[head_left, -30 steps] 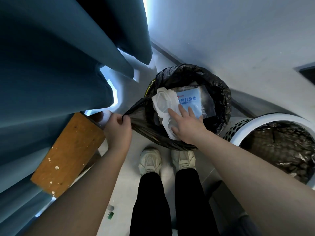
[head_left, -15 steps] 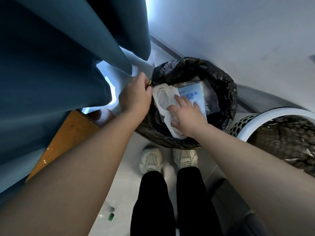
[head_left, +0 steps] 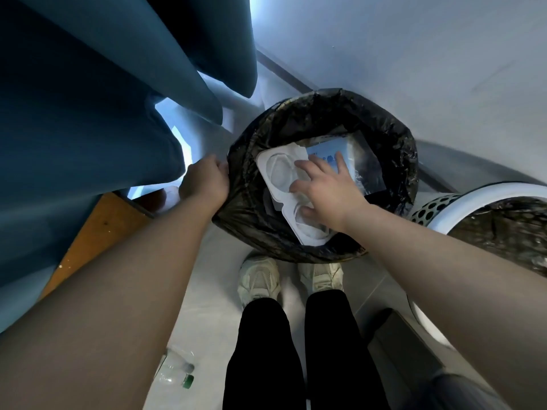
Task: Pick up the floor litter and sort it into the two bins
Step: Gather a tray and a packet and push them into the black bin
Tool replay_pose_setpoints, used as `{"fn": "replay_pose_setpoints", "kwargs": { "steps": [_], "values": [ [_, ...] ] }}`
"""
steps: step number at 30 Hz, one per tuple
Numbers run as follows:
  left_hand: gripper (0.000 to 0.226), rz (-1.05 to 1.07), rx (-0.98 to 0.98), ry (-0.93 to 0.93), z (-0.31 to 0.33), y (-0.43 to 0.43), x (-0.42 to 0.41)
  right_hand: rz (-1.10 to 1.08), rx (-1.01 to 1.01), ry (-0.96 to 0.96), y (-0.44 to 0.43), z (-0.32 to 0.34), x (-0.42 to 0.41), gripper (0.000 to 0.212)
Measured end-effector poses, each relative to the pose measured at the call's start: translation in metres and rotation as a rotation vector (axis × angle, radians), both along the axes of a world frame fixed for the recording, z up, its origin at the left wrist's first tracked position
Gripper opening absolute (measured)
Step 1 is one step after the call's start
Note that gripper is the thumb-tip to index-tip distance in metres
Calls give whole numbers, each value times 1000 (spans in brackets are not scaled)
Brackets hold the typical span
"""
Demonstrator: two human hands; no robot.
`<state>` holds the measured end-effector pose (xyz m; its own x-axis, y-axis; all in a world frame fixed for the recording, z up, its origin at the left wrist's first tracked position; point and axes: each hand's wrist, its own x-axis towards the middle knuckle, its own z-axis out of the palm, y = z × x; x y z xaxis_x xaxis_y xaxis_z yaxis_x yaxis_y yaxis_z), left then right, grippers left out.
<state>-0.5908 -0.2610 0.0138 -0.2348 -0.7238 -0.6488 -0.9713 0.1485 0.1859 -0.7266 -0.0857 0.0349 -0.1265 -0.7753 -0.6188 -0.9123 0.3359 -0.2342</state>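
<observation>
The right hand [head_left: 325, 193], fingers spread flat, is pressing a white tray [head_left: 278, 173] down inside the black-bagged bin [head_left: 399, 161], beside a blue packet [head_left: 328, 150]. The left hand [head_left: 204, 184] is gripping the bag [head_left: 233, 205] at the bin's left rim. A bottle [head_left: 174, 368] is lying on the floor [head_left: 207, 291].

The left hand [head_left: 204, 184], which a second ago pinched the bin liner [head_left: 245, 208] outward at the bin's 8 o'clock side and then rose to about 10 o'clock beside the white tray [head_left: 278, 173], now grips the liner's rim at 9 o'clock. The right hand [head_left: 325, 190] has spread its fingers wider across the tray, reaching onto the blue packet [head_left: 328, 147] toward 1 o'clock. The tray lies flatter, its moulded hollows showing.
</observation>
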Motion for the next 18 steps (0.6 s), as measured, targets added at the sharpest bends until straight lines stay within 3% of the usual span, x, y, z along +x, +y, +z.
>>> {"fn": "replay_pose_setpoints", "kwargs": {
  "steps": [3,5,8,11,15,16,18],
  "values": [
    [36,228,28,27,26,12,5,-57,40,-8,3,5,-1,47],
    [45,450,95,156,47,32,18,-86,71,-11,4,13,-1,49],
    [61,769,491,429,74,70,44,-110,113,-6,7,24,2,52],
    [42,712,721,389,78,92,56,-130,128,-4,9,29,5,53],
    [9,530,646,276,52,97,62,-173,105,-19,12,21,9,53],
    [10,505,628,233,39,97,65,-179,102,-24,14,15,11,53],
    [34,467,592,147,20,96,59,-192,85,-28,16,7,14,55]
  ]
}}
